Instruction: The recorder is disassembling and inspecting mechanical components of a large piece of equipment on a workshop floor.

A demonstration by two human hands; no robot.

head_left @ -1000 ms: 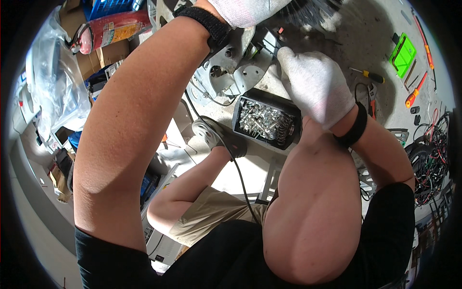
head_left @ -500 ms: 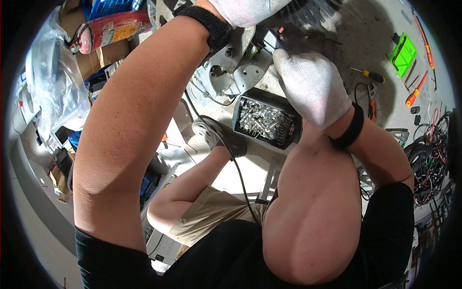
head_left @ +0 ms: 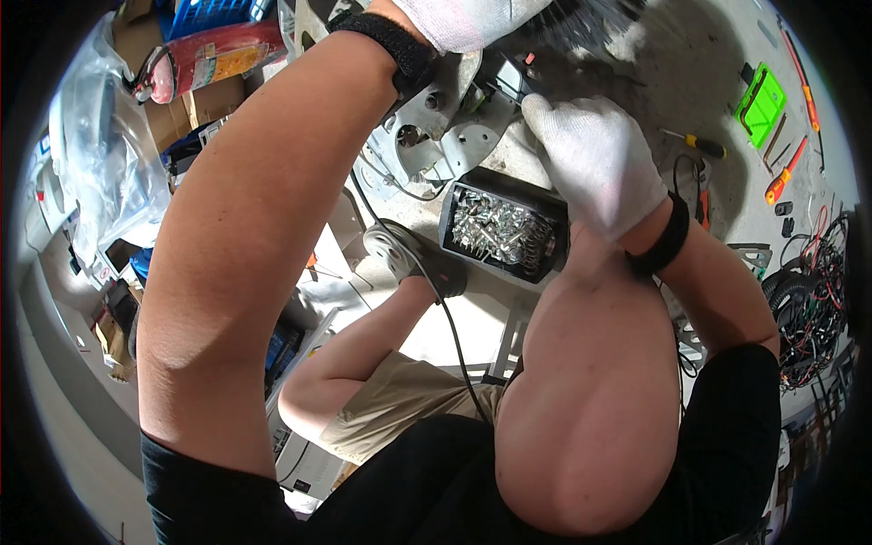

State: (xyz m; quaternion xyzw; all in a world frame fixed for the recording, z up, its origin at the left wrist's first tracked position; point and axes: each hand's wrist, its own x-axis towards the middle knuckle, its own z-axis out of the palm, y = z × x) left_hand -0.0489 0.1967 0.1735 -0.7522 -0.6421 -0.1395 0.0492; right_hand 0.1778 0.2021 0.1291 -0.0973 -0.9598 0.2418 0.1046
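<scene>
Both gloved hands, the left hand (head_left: 463,18) and right hand (head_left: 595,159), are closed on a grey metal assembly (head_left: 445,127) on the worktop (head_left: 690,54), whose slip could upset the black screw tray (head_left: 504,232) just below the right hand

white knit cloth gloves (head_left: 595,159), shiny metal screws (head_left: 498,232), matt black plastic tray (head_left: 556,256)
</scene>
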